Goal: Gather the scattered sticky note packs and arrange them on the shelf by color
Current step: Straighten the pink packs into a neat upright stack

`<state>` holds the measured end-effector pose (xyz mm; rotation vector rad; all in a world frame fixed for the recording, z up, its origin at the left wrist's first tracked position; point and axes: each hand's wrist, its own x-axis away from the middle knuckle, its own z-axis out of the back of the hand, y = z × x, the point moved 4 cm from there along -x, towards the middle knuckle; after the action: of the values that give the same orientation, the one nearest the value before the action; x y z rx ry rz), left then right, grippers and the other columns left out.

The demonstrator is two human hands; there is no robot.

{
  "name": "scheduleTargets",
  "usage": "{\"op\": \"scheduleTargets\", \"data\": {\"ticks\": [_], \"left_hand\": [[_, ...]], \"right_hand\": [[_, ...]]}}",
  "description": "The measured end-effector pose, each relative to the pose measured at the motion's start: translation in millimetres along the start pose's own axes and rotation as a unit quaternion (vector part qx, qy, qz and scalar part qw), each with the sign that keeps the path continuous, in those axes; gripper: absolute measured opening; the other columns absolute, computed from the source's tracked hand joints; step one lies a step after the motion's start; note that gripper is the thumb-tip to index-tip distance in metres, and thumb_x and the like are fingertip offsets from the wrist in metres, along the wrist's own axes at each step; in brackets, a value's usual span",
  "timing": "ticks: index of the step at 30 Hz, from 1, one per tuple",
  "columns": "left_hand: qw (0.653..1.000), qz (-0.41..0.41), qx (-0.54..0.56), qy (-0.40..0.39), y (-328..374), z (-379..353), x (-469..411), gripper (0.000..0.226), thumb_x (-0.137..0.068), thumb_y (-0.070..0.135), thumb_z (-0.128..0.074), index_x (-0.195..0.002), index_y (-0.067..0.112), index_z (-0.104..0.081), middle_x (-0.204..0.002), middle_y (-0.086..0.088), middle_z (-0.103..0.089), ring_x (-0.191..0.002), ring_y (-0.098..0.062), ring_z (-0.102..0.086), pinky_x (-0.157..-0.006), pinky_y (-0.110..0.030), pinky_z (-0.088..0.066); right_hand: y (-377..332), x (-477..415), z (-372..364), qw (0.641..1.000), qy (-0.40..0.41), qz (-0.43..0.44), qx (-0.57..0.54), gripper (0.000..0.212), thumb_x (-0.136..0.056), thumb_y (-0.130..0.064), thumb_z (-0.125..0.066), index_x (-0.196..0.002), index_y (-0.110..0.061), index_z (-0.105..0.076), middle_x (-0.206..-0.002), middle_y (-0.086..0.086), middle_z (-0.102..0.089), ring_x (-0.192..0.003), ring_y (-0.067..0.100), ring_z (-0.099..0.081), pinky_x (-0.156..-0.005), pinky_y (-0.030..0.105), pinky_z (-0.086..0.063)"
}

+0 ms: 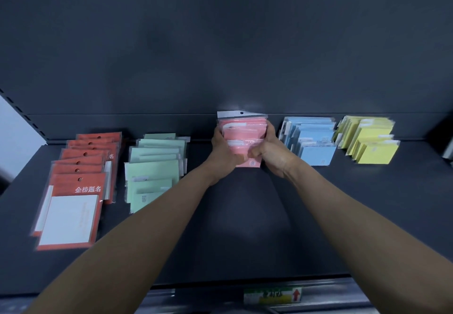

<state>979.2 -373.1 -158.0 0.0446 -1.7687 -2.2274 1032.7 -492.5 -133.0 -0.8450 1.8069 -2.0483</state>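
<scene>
Hands first: the left hand clasps the left edge of a stack of pink sticky note packs in clear plastic sleeves, and the right hand clasps the right edge, its thumb bent across the front of the nearest pack. We read both as closed firmly on the stack, which sits at the back middle of the dark grey metal shelf, near the rear panel. To its left lie pale green packs and, farther left, overlapping red-carded packs with white pads. To its right lie pale blue packs, then yellow packs, each colour apart from the next. We cannot tell whether the pink stack rests on the shelf or is lifted off it. The left forearm hides the near corner of the green packs, blur smears the yellow ones, and the small label on the shelf's front rail is unreadable.
</scene>
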Motion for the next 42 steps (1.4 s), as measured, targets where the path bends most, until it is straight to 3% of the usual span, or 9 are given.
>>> {"op": "scheduleTargets", "data": {"ticks": [4, 7, 11, 17, 24, 28, 31, 35, 42], "left_hand": [[1.0, 0.023, -0.014, 0.001, 0, 0, -2, 0.128, -0.048, 0.034, -0.083, -0.146, 0.027, -0.001, -0.149, -0.007, -0.023, -0.133, -0.021, -0.035, -0.109, -0.043, -0.036], [0.998, 0.034, -0.042, 0.017, 1, 1, 1, 0.134, -0.062, 0.023, -0.084, -0.146, 0.021, 0.02, -0.157, -0.002, 0.003, -0.143, -0.019, -0.013, -0.116, -0.042, -0.023], [0.998, 0.005, -0.059, 0.001, -4, -3, 2, 0.123, -0.067, 0.014, -0.076, -0.146, 0.022, 0.019, -0.155, -0.003, -0.001, -0.142, -0.021, -0.015, -0.115, -0.044, -0.025], [0.99, -0.014, -0.138, 0.024, 5, -2, -2, 0.116, -0.077, 0.013, -0.07, -0.144, 0.015, 0.024, -0.154, -0.007, 0.012, -0.143, -0.023, -0.006, -0.117, -0.041, -0.018], [0.992, 0.043, -0.115, 0.003, -1, 8, 4, 0.111, -0.081, 0.007, -0.067, -0.145, 0.014, 0.023, -0.156, -0.008, 0.015, -0.145, -0.022, -0.004, -0.112, -0.03, -0.018], [0.995, 0.027, -0.099, 0.018, 0, 10, 8, 0.103, -0.082, 0.008, -0.066, -0.148, 0.012, 0.012, -0.156, -0.008, -0.005, -0.142, -0.021, -0.017, -0.111, -0.03, -0.021], [0.998, 0.006, -0.047, 0.028, 2, 12, 6, 0.082, -0.081, 0.005, -0.064, -0.147, 0.015, -0.016, -0.143, -0.005, -0.039, -0.129, -0.02, -0.041, -0.105, -0.03, -0.036], [0.999, 0.01, -0.036, 0.037, 6, 16, 0, 0.057, -0.085, 0.01, -0.06, -0.137, 0.013, -0.037, -0.13, -0.004, -0.054, -0.113, -0.015, -0.054, -0.088, -0.023, -0.043], [0.987, 0.037, -0.153, 0.042, -1, 6, 7, 0.078, -0.086, 0.031, -0.059, -0.146, 0.006, -0.015, -0.152, -0.013, -0.019, -0.139, -0.03, -0.021, -0.113, -0.047, -0.024]], "right_hand": [[2, 1, 8, 1.0, 0.011, -0.012, 0.027, 0.081, -0.073, 0.024, -0.044, -0.139, -0.019, -0.024, -0.087, 0.0, -0.052, -0.076, 0.012, -0.05, -0.058, 0.017, -0.044], [8, 3, 10, 0.999, 0.006, -0.022, 0.041, 0.086, -0.071, 0.022, -0.048, -0.138, -0.025, -0.021, -0.1, 0.005, -0.056, -0.087, 0.018, -0.055, -0.069, 0.025, -0.047], [10, 3, 9, 0.999, 0.007, -0.014, 0.039, 0.093, -0.067, 0.019, -0.053, -0.14, -0.029, -0.02, -0.11, 0.008, -0.058, -0.099, 0.024, -0.059, -0.084, 0.038, -0.051], [6, 5, 9, 0.992, 0.016, 0.026, 0.122, 0.082, -0.077, 0.019, -0.058, -0.14, -0.014, -0.018, -0.099, 0.002, -0.056, -0.078, 0.01, -0.055, -0.059, 0.018, -0.05], [3, 14, 12, 0.991, 0.029, 0.013, 0.129, 0.094, -0.075, 0.015, -0.069, -0.146, -0.014, -0.013, -0.113, -0.003, -0.057, -0.085, 0.003, -0.057, -0.076, 0.019, -0.05], [1, 22, 11, 0.989, 0.043, 0.005, 0.138, 0.087, -0.077, 0.014, -0.068, -0.145, -0.011, -0.018, -0.108, -0.003, -0.056, -0.092, 0.014, -0.059, -0.072, 0.015, -0.048], [-1, 24, 11, 0.988, 0.066, -0.012, 0.139, 0.065, -0.079, 0.007, -0.069, -0.134, -0.007, -0.035, -0.106, 0.003, -0.06, -0.087, 0.014, -0.058, -0.06, 0.01, -0.048], [-6, 23, 8, 0.985, 0.083, -0.011, 0.153, 0.042, -0.083, 0.001, -0.067, -0.121, -0.007, -0.051, -0.101, 0.005, -0.063, -0.088, 0.017, -0.059, -0.08, 0.024, -0.049], [1, 27, 9, 0.981, 0.091, -0.011, 0.172, 0.055, -0.078, 0.007, -0.07, -0.125, -0.001, -0.043, -0.101, 0.006, -0.063, -0.075, 0.009, -0.059, -0.054, 0.008, -0.048]]}}
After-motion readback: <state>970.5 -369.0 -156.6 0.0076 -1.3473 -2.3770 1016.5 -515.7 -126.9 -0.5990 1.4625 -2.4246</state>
